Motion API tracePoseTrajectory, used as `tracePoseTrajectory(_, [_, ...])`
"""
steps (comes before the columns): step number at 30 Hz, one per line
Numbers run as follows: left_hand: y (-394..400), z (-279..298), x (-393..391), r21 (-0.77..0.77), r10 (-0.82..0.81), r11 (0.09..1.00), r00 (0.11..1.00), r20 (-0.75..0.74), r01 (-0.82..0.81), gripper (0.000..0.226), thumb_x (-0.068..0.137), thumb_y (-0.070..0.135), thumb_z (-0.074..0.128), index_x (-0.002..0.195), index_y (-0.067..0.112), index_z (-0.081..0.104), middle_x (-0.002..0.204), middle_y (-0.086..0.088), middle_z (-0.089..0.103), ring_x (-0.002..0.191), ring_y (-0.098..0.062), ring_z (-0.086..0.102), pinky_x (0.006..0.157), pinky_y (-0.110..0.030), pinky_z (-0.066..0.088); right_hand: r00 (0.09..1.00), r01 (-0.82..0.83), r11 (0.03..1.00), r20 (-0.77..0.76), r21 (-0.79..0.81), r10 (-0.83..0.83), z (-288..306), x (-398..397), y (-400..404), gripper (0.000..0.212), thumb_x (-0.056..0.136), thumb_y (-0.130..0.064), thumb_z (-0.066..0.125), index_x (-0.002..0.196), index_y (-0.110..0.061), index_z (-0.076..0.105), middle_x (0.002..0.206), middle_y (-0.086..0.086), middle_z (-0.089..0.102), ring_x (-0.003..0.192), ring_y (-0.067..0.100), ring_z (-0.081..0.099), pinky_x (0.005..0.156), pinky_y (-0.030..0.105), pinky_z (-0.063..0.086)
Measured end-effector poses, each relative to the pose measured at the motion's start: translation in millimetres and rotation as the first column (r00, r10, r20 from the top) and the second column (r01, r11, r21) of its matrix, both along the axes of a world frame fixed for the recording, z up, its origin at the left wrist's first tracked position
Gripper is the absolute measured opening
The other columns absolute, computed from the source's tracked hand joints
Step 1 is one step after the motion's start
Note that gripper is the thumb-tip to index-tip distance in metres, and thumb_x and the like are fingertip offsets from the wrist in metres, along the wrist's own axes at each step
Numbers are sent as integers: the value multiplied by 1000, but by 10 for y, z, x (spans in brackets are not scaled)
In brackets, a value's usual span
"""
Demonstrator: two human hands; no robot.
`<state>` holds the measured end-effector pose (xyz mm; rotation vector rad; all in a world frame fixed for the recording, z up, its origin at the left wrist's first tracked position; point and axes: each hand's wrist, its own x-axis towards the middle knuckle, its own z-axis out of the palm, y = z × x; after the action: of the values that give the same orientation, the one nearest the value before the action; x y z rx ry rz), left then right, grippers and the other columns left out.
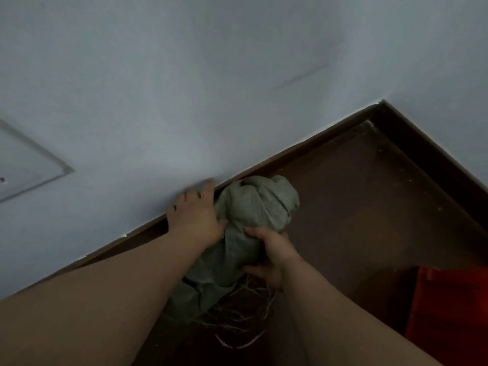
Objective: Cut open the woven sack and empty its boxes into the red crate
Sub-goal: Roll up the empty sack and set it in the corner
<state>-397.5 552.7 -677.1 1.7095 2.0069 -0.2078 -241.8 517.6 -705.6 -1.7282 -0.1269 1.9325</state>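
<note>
head view: a pale wall [184,88] meets the dark brown floor [369,207] along a brown skirting board [303,151]. the red crate [454,307] sits at lower right, well apart from my hands. the green woven sack [253,207] lies bunched against the skirting. my left hand [195,215] presses flat on its left side, fingers spread. my right hand [274,254] is clamped on a fold of the sack; frayed strands [237,320] hang below.
</note>
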Motion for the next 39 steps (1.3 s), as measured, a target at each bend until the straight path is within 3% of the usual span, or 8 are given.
tracePoseTrajectory(3, [-284,-20,-263,286,-143,945,987,-77,159,72,80,68,42,138,26,35,140,-7,40,127,-30,36,100,-48,30,999,6,1000,-31,27,-5,-51,-210,136,75,75,-23,79,137,-31,35,134,5,51,118,34,54,78,60,56])
tracePoseTrajectory(8, [-566,-230,-613,165,-375,893,894,-244,419,85,55,63,69,129,27,50,132,-6,58,119,-28,51,93,-47,28,998,24,998,-58,53,-21,-133,-529,263,83,78,-27,77,145,-34,28,137,6,51,118,36,53,74,63,55])
tracePoseTrajectory(11, [-537,-301,-714,171,-393,879,879,-268,445,69,66,45,60,132,26,53,134,-7,60,119,-30,58,98,-49,28,985,-170,985,-2,40,171,-117,-454,217,93,66,-43,85,143,-37,32,140,1,50,117,29,52,74,56,57])
tracePoseTrajectory(16, [-554,-197,-552,56,-363,922,907,-212,382,95,54,72,57,137,28,45,140,-7,53,128,-31,48,102,-56,25,942,-335,942,21,13,334,-28,-105,139,99,49,-49,90,136,-37,43,138,-3,52,126,30,50,88,59,49])
tracePoseTrajectory(20, [-574,64,-415,133,-329,924,924,-194,357,90,63,66,49,144,30,33,149,-1,36,138,-25,29,105,-49,15,957,-273,962,90,-22,274,139,-3,46,88,46,-53,84,125,-30,55,127,-1,63,113,28,61,95,57,47])
tracePoseTrajectory(24, [-618,386,-274,125,-294,941,943,-156,315,82,73,58,53,145,31,27,153,-1,27,141,-25,23,106,-50,18,936,-321,947,143,-31,322,537,117,-125,40,84,-35,66,121,-22,57,117,1,65,85,16,58,70,30,46])
tracePoseTrajectory(28, [-708,749,-132,21,-279,958,947,-161,286,78,80,58,50,147,32,19,155,-2,20,142,-25,19,108,-50,19,913,-361,929,172,-79,370,928,305,-343,20,92,-26,60,108,-15,56,80,-1,58,62,11,52,55,22,39])
tracePoseTrajectory(39, [-1229,2588,262,-120,-244,966,960,-136,229,73,85,55,46,148,34,16,158,-2,17,144,-26,17,112,-52,19,660,-664,737,362,-130,659,2658,664,-992,39,90,-29,59,121,-5,58,118,14,65,102,24,62,90,32,49])
